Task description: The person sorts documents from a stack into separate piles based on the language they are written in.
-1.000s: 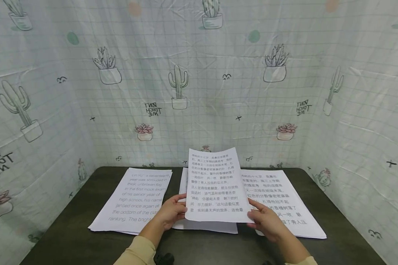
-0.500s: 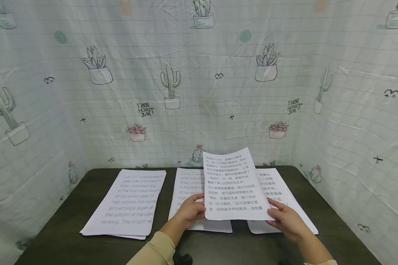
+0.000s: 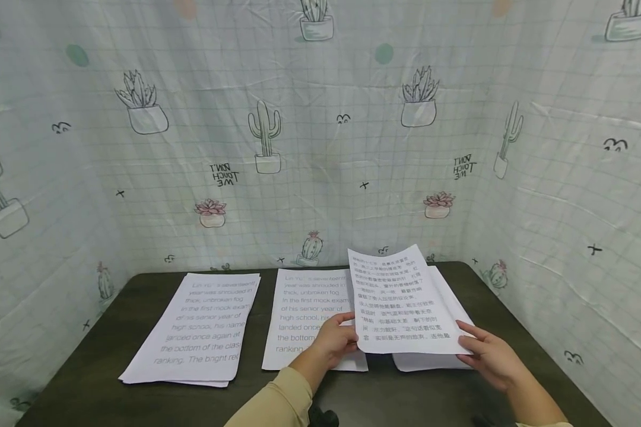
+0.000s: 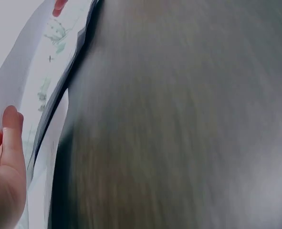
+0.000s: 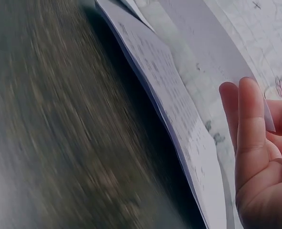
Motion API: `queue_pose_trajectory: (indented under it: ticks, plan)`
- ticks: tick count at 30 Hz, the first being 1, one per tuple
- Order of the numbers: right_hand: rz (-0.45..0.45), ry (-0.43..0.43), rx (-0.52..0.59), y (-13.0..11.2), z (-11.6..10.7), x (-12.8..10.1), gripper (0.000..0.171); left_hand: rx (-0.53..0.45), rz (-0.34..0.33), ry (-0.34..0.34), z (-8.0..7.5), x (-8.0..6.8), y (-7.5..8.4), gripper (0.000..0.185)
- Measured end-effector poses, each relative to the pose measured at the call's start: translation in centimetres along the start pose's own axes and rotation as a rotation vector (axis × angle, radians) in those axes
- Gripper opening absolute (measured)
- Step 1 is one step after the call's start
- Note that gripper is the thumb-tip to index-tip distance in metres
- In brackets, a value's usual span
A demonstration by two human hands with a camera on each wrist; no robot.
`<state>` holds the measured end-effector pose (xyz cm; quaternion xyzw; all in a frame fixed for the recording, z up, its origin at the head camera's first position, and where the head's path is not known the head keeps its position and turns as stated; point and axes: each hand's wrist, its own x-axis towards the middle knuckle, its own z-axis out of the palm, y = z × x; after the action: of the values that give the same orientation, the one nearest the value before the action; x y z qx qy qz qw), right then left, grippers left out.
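While lifted, sheet (image 3: 403,302) between hands.

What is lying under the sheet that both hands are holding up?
Under the held sheet lies the right paper stack on the dark table. Most of its top page is covered, so its text is hidden.

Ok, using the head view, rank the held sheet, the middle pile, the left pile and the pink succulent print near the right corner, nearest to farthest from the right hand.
From the right hand:
1. Held sheet, pinched at its right edge.
2. Middle pile, on the table left of the sheet.
3. Pink succulent print, on the backdrop behind the table.
4. Left pile, at the table's left.
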<state>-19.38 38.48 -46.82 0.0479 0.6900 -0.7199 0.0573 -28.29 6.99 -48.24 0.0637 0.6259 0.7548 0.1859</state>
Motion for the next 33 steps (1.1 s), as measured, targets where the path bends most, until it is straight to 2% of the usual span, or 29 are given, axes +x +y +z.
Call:
queue_pose_trajectory:
  ticks: [10,17,26,31,33]
  plan:
    - [0.021,0.074,0.019,-0.2,-2.3,-0.7,0.040,-0.024,-0.022,-0.036,2.9,0.3,0.0,0.061]
    - [0.039,0.106,0.015,-0.4,-3.4,-1.1,0.032,-0.022,-0.022,-0.033,4.3,0.3,0.0,0.059]
    - [0.032,0.094,0.046,-0.2,-4.0,-1.0,0.040,-0.010,-0.050,-0.001,5.0,0.2,-0.3,0.056]
    - [0.057,0.123,0.014,-0.4,-4.3,-0.9,0.031,-0.001,-0.068,0.012,5.2,0.2,-0.4,0.053]
    - [0.078,0.146,-0.017,-0.4,-4.3,-0.9,0.041,0.011,-0.081,0.012,5.2,0.1,-0.4,0.052]
